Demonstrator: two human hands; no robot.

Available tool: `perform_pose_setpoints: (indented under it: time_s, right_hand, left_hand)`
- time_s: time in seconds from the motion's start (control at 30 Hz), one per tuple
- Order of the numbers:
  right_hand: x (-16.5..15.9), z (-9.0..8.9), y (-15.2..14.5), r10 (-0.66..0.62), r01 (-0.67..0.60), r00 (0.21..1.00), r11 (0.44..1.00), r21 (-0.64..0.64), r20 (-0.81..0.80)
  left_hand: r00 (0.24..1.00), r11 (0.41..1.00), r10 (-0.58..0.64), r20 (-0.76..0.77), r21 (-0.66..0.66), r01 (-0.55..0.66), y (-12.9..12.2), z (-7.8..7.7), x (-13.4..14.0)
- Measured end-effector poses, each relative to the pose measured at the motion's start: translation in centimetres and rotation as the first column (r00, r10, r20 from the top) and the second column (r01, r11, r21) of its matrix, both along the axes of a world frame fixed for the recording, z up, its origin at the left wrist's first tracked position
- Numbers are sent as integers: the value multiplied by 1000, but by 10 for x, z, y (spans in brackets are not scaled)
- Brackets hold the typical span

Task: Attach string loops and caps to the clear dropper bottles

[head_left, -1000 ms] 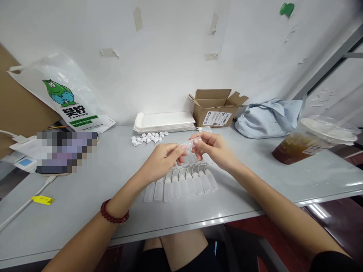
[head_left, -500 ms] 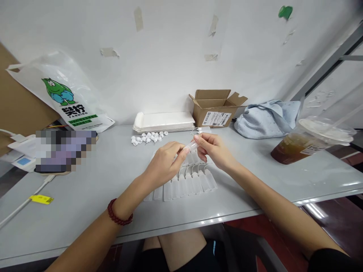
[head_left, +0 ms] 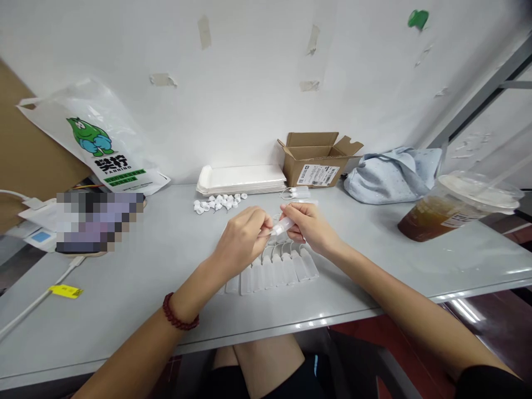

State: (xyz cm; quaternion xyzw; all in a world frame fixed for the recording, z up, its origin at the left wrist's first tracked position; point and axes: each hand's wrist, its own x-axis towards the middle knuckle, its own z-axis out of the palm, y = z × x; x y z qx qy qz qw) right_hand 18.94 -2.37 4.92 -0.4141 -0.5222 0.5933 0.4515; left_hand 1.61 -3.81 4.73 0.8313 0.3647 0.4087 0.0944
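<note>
My right hand (head_left: pixel 310 224) is closed around a small translucent plastic bottle (head_left: pixel 283 225), its white neck end tilted down to the left. Beside that neck, the fingers of my left hand (head_left: pixel 245 235) are pinched together; whatever is in them is too small or hidden to name. Below both hands, a row of similar translucent bottles (head_left: pixel 274 272) lies side by side on the table, with thin pale loops at their tops. More bottles are partly hidden behind my hands. Past my right hand lie a few other bottles (head_left: pixel 300 192).
Small white caps (head_left: pixel 220 203) lie loose before a stack of white trays (head_left: pixel 245 176). Behind stand an open cardboard box (head_left: pixel 318 169) and a light blue cloth bag (head_left: pixel 386 176). A drink cup (head_left: pixel 436 213) leans at right. At left are a phone (head_left: pixel 100 224), cable and plastic bag (head_left: pixel 97 141).
The bottle has passed fully into my right hand, its neck end now facing left. My left fingers have left the bottle's body and are pinched at its neck.
</note>
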Motion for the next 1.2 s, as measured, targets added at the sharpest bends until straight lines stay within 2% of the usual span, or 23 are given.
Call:
perform_pose_setpoints:
  time_s: [0.1,0.23,0.37,0.43,0.53,0.57,0.6,0.63,0.67,0.77,0.83,0.9,0.97,1.03,1.1,1.2]
  right_hand:
    - [2,1,0,-62,62,998,997,51,-3]
    - [4,1,0,-133,117,989,974,193,71]
    - [5,2,-1,-108,65,981,967,247,163]
    - [8,5,-2,-77,14,979,949,313,189]
    - [12,8,-2,-16,-59,981,925,376,193]
    - [13,8,-2,4,-72,984,925,373,180]
    - [14,7,-1,21,-78,987,929,362,159]
    - [14,6,0,35,-78,991,936,342,130]
    - [13,4,1,46,-73,995,946,314,92]
    - [10,-1,2,67,-59,997,982,181,-38]
    - [7,-3,3,78,-70,992,994,89,-95]
    - [5,-4,3,81,-78,989,996,33,-120]
    - [5,-2,2,71,-70,990,997,12,-126]
    - [5,1,0,53,-51,992,999,15,-117]
    - [5,4,-1,21,-18,997,999,44,-69]
    - [8,9,2,-32,26,998,994,111,52]
  left_hand:
    - [1000,989,24,-2,-149,-24,-2,6,-2]
    - [1000,906,-5,17,-423,12,-6,16,0]
    - [995,852,24,101,-522,32,-6,19,1]
    - [979,785,55,197,-615,80,-4,21,-1]
    - [911,609,86,403,-745,272,0,24,-6]
    - [891,570,94,445,-758,318,0,25,-7]
    - [881,555,96,463,-760,338,1,25,-7]
    - [885,567,92,457,-754,331,1,26,-7]
    - [899,603,84,429,-740,297,0,25,-7]
    - [956,771,74,284,-624,126,-3,21,-3]
    - [982,897,78,171,-441,6,-5,16,-1]
    - [995,978,75,67,-199,-60,-6,11,0]
    - [997,998,70,-15,9,-70,-5,8,0]
    - [997,993,66,-42,97,-62,-4,7,-1]
    - [997,996,71,-23,59,-70,-3,8,-1]
    - [994,986,87,73,-151,-75,-1,9,-1]
